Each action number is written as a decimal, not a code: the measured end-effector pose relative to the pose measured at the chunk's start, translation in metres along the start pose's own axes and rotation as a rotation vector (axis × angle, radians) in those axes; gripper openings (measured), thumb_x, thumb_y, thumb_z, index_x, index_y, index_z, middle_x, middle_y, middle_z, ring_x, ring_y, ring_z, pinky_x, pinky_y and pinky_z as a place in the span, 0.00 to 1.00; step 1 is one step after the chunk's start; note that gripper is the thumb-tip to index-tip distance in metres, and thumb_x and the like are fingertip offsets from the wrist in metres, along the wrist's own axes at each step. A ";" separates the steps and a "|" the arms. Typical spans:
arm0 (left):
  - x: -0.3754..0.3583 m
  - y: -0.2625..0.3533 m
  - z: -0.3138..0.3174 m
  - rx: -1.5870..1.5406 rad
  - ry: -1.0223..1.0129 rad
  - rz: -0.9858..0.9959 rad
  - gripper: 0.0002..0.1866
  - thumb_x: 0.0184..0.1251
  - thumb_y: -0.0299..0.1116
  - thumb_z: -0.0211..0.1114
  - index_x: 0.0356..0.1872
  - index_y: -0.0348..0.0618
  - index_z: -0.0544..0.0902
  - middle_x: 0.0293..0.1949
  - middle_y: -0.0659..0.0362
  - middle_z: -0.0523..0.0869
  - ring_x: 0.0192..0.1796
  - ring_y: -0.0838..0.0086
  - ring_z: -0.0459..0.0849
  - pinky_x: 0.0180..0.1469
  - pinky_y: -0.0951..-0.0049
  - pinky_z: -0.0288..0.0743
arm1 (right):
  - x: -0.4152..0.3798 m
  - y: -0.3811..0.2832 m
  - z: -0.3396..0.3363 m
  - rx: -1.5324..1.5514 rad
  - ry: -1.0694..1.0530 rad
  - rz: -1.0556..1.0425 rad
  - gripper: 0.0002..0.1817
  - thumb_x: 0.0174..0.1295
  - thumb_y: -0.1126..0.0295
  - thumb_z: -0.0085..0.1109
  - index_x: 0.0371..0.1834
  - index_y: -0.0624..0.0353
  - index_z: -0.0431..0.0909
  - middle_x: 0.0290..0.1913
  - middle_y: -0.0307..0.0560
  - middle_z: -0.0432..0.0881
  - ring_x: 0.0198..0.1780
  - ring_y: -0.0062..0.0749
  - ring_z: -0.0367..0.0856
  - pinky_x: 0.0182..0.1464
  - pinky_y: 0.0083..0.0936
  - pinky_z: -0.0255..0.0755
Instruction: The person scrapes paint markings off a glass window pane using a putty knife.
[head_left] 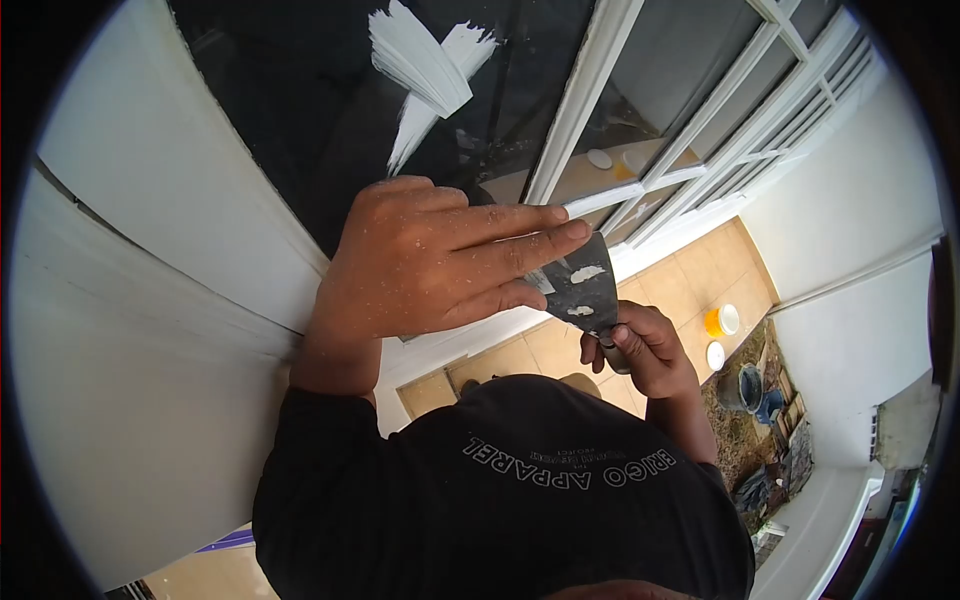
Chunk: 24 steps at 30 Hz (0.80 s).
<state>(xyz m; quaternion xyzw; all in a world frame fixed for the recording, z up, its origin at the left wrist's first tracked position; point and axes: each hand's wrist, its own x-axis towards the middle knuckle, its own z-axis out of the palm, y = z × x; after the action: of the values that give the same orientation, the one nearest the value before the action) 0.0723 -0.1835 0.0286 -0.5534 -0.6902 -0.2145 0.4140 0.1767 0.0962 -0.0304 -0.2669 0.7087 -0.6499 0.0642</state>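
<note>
My right hand (650,350) is closed around the handle of a putty knife, low beside the window frame. Its dark, worn blade (590,285) carries pale smears of filler and points up and left. My left hand (430,260), dusted with white specks, reaches across the far side of the blade with two fingers straight and the others bent. Between those fingers and the thumb shows a lighter grey flat piece (540,281); what my palm holds is hidden. Above, two crossed white strokes of filler (425,65) mark the dark glass.
A white window frame (585,95) with several panes runs to the upper right. Orange-and-white tub (722,320) and a white lid (715,356) stand on the tiled floor (690,285). A bucket (742,388) sits on the ground at right. White wall (150,330) is close on my left.
</note>
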 end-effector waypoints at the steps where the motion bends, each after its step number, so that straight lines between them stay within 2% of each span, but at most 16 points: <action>1: 0.005 0.000 -0.001 -0.015 0.008 0.001 0.25 0.57 0.54 0.73 0.50 0.50 0.92 0.48 0.65 0.93 0.20 0.84 0.74 0.22 0.80 0.60 | 0.000 -0.006 -0.003 -0.004 0.013 -0.015 0.18 0.82 0.67 0.43 0.58 0.69 0.78 0.36 0.48 0.83 0.33 0.27 0.82 0.36 0.23 0.78; 3: 0.006 -0.002 -0.005 0.020 0.041 0.018 0.24 0.56 0.53 0.75 0.48 0.49 0.93 0.46 0.64 0.94 0.20 0.84 0.73 0.21 0.81 0.59 | -0.001 -0.008 -0.006 0.020 0.026 -0.039 0.17 0.81 0.67 0.45 0.58 0.70 0.78 0.35 0.48 0.83 0.33 0.27 0.82 0.36 0.23 0.77; 5: 0.003 -0.005 -0.005 0.002 0.166 0.075 0.24 0.54 0.54 0.77 0.46 0.49 0.93 0.43 0.62 0.94 0.19 0.84 0.72 0.22 0.80 0.59 | 0.003 -0.013 -0.011 0.051 0.045 -0.062 0.17 0.81 0.67 0.46 0.57 0.70 0.78 0.35 0.48 0.83 0.33 0.27 0.82 0.35 0.24 0.77; 6: 0.004 -0.005 -0.005 0.053 0.233 0.090 0.21 0.53 0.52 0.79 0.40 0.48 0.94 0.36 0.63 0.94 0.19 0.84 0.72 0.22 0.79 0.59 | 0.005 -0.019 -0.014 0.010 0.072 -0.088 0.17 0.80 0.67 0.47 0.55 0.71 0.79 0.34 0.49 0.83 0.32 0.28 0.82 0.35 0.24 0.77; 7: 0.002 -0.006 -0.005 0.060 0.241 0.091 0.21 0.53 0.52 0.79 0.40 0.48 0.94 0.36 0.63 0.94 0.19 0.84 0.72 0.22 0.79 0.59 | 0.006 -0.024 -0.016 -0.027 0.102 -0.113 0.16 0.79 0.67 0.49 0.53 0.72 0.80 0.34 0.49 0.83 0.32 0.29 0.82 0.34 0.25 0.76; 9: -0.004 -0.008 -0.005 0.133 0.326 0.076 0.16 0.56 0.49 0.79 0.33 0.48 0.93 0.30 0.66 0.91 0.19 0.84 0.73 0.23 0.78 0.60 | 0.018 -0.034 -0.023 -0.341 0.158 -0.327 0.14 0.70 0.75 0.60 0.54 0.71 0.83 0.35 0.52 0.84 0.32 0.32 0.82 0.34 0.25 0.75; 12: -0.003 -0.007 -0.001 0.176 0.364 0.060 0.14 0.56 0.47 0.79 0.28 0.49 0.90 0.26 0.67 0.88 0.21 0.82 0.76 0.24 0.78 0.63 | 0.034 -0.066 -0.027 -0.855 0.257 -0.526 0.25 0.53 0.82 0.70 0.58 0.64 0.85 0.37 0.51 0.84 0.33 0.34 0.83 0.36 0.25 0.76; 13: -0.004 -0.008 0.000 0.176 0.367 0.063 0.14 0.56 0.47 0.79 0.28 0.49 0.90 0.26 0.67 0.88 0.21 0.82 0.76 0.24 0.78 0.63 | 0.037 -0.076 -0.025 -0.984 0.315 -0.536 0.29 0.52 0.81 0.72 0.61 0.61 0.84 0.37 0.52 0.84 0.34 0.34 0.83 0.36 0.25 0.77; 15: -0.005 -0.009 0.002 0.205 0.414 0.067 0.13 0.56 0.47 0.80 0.29 0.50 0.89 0.27 0.66 0.89 0.22 0.82 0.79 0.25 0.78 0.64 | 0.040 -0.093 -0.021 -1.152 0.445 -0.405 0.32 0.53 0.79 0.73 0.65 0.55 0.82 0.36 0.49 0.84 0.33 0.34 0.83 0.36 0.26 0.76; 17: -0.006 -0.011 0.001 0.209 0.436 0.073 0.13 0.55 0.46 0.80 0.31 0.50 0.89 0.29 0.66 0.89 0.23 0.82 0.79 0.25 0.78 0.65 | 0.049 -0.103 -0.024 -1.322 0.453 -0.374 0.34 0.54 0.77 0.73 0.68 0.49 0.80 0.36 0.45 0.84 0.32 0.34 0.83 0.35 0.28 0.77; 18: -0.006 -0.012 0.001 0.219 0.456 0.077 0.14 0.54 0.46 0.81 0.33 0.50 0.89 0.30 0.65 0.90 0.23 0.81 0.80 0.25 0.79 0.66 | 0.054 -0.107 -0.022 -1.363 0.481 -0.370 0.32 0.56 0.77 0.71 0.67 0.43 0.81 0.35 0.40 0.85 0.31 0.31 0.83 0.35 0.28 0.78; 19: -0.005 -0.012 0.001 0.218 0.460 0.078 0.14 0.54 0.46 0.81 0.33 0.50 0.89 0.30 0.65 0.90 0.23 0.81 0.80 0.25 0.79 0.66 | 0.058 -0.110 -0.023 -1.366 0.482 -0.371 0.32 0.56 0.77 0.71 0.67 0.43 0.81 0.35 0.40 0.85 0.31 0.31 0.83 0.35 0.28 0.78; 21: -0.003 -0.010 0.002 0.250 0.424 0.015 0.14 0.55 0.45 0.80 0.36 0.51 0.90 0.37 0.64 0.92 0.23 0.82 0.79 0.25 0.79 0.66 | 0.066 -0.116 -0.025 -1.685 0.452 -0.483 0.32 0.58 0.76 0.69 0.67 0.36 0.82 0.35 0.38 0.86 0.30 0.30 0.83 0.34 0.27 0.78; 22: -0.002 -0.009 0.002 0.250 0.425 0.016 0.14 0.55 0.45 0.80 0.36 0.51 0.90 0.37 0.64 0.92 0.23 0.82 0.79 0.25 0.79 0.66 | 0.068 -0.119 -0.027 -1.687 0.452 -0.483 0.32 0.58 0.76 0.69 0.67 0.36 0.82 0.35 0.38 0.86 0.30 0.30 0.83 0.34 0.27 0.78; 24: 0.001 -0.007 0.001 0.334 0.330 -0.041 0.13 0.56 0.44 0.80 0.39 0.51 0.91 0.43 0.63 0.94 0.24 0.83 0.80 0.25 0.80 0.66 | 0.072 -0.124 -0.031 -1.856 0.420 -0.590 0.31 0.61 0.75 0.66 0.67 0.30 0.81 0.37 0.35 0.87 0.32 0.27 0.83 0.35 0.26 0.78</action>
<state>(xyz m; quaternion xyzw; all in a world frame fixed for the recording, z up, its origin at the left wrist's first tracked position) 0.0658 -0.1843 0.0295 -0.4204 -0.6504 -0.1931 0.6024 0.1390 0.0890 0.1110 -0.2565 0.8384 0.1378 -0.4607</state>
